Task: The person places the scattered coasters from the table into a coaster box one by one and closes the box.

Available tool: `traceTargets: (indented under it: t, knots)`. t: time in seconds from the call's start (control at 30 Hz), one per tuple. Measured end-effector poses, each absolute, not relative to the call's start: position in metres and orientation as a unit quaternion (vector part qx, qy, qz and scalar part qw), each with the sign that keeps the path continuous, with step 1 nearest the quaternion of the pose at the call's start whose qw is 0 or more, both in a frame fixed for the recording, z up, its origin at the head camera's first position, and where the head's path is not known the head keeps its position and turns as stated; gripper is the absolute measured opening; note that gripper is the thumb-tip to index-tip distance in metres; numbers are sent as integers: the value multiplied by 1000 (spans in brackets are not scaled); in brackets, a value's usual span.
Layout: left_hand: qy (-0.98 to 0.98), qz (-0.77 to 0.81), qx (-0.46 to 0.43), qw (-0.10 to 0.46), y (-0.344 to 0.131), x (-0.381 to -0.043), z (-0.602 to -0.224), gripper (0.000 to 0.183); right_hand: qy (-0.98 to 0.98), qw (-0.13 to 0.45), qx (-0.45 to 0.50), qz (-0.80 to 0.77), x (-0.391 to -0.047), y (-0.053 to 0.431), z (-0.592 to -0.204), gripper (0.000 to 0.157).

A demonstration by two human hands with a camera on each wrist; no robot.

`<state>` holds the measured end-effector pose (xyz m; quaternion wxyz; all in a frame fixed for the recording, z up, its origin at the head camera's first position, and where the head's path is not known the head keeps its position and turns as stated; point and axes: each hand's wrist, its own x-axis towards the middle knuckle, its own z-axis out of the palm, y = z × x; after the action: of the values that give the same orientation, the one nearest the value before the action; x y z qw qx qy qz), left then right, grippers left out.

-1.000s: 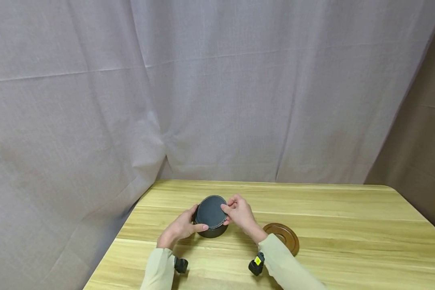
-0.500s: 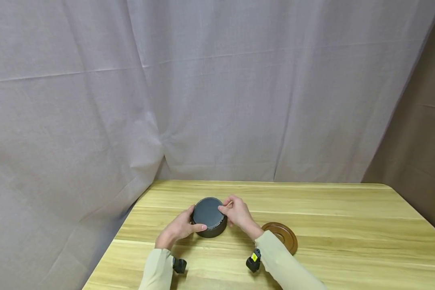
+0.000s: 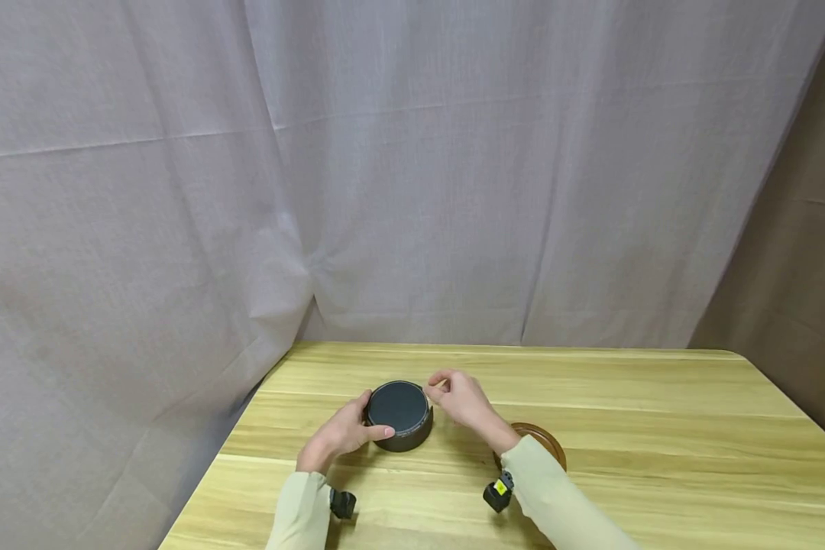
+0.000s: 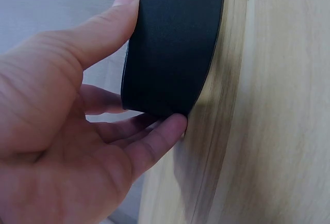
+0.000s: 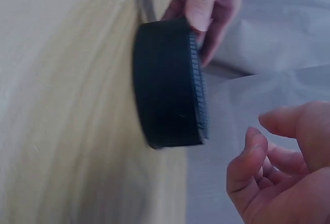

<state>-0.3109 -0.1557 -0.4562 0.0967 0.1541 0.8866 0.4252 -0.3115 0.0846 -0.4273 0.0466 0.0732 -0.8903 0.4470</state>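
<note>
A round black case (image 3: 397, 406) with a flat dark top and smooth, leather-like sides stands on the wooden table. Fine pale marks run around its top edge. My left hand (image 3: 340, 429) grips it from the left, thumb at the top rim and fingers around the side and lower edge; the left wrist view shows the thumb (image 4: 111, 30) against it. Just right of the case, my right hand (image 3: 466, 401) is held apart from it. In the right wrist view that hand's fingers (image 5: 247, 164) are loosely curled, with a gap between thumb and index finger and nothing held.
A brown, round lid-like disc (image 3: 548, 438) lies on the table (image 3: 660, 428), partly hidden under the right forearm. Grey cloth (image 3: 412, 191) hangs behind the table's far edge. Each wrist wears a small black camera (image 3: 498, 495).
My right hand has left the case's right edge and moved a little to the right. The case top, tilted earlier, now sits flatter. My left hand keeps its hold.
</note>
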Motion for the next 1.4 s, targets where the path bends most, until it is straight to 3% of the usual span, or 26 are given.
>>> traceTargets:
  t: [0.2, 0.5, 0.87, 1.07, 1.4]
  knots:
    - [886, 430, 147, 98, -156, -311, -457, 100, -903, 56, 106, 412, -299, 107, -412, 4]
    - [887, 429, 145, 94, -154, -311, -457, 99, -918, 62, 121, 373, -288, 149, -407, 5]
    - [889, 424, 148, 91, -155, -309, -456, 99, -928, 74, 157, 329, -271, 189, -415, 12]
    - [887, 426, 153, 91, -155, -310, -457, 99, -938, 66, 128, 317, -264, 206, -422, 12]
    - [887, 424, 159, 89, -156, -309, -457, 99, -940, 18, 106, 323, -260, 233, -443, 26]
